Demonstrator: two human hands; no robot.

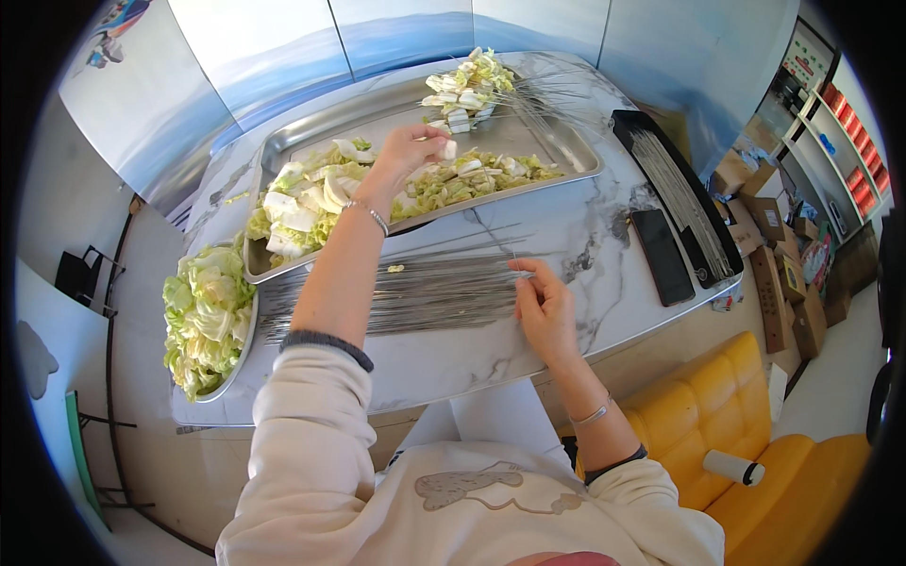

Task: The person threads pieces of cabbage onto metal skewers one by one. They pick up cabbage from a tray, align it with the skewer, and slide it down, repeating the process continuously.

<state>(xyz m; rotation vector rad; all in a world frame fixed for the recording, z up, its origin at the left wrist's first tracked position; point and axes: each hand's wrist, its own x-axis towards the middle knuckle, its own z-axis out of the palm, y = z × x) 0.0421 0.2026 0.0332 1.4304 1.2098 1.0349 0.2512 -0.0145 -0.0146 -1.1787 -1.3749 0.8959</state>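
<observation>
My left hand (417, 150) is over the metal tray (283, 141), pinching a small pale piece of cabbage (448, 149) between thumb and fingertips. My right hand (545, 304) is at the right end of a spread of thin metal skewers (425, 293) on the table. Its thumb and forefinger are closed on what looks like one thin skewer (516, 249), seen nearly end-on. In the tray, larger cabbage pieces (304, 205) lie at left and smaller shreds (481, 177) along the near side. Skewers threaded with cabbage (467, 92) are piled at its far right corner.
A bowl heaped with cabbage leaves (209, 318) stands at the table's left edge. On the right lie a black phone (662, 256) and a long black case of skewers (676, 198). A yellow padded seat (701, 396) is beside the marble-patterned table (453, 368). Cardboard boxes (768, 212) fill the floor beyond.
</observation>
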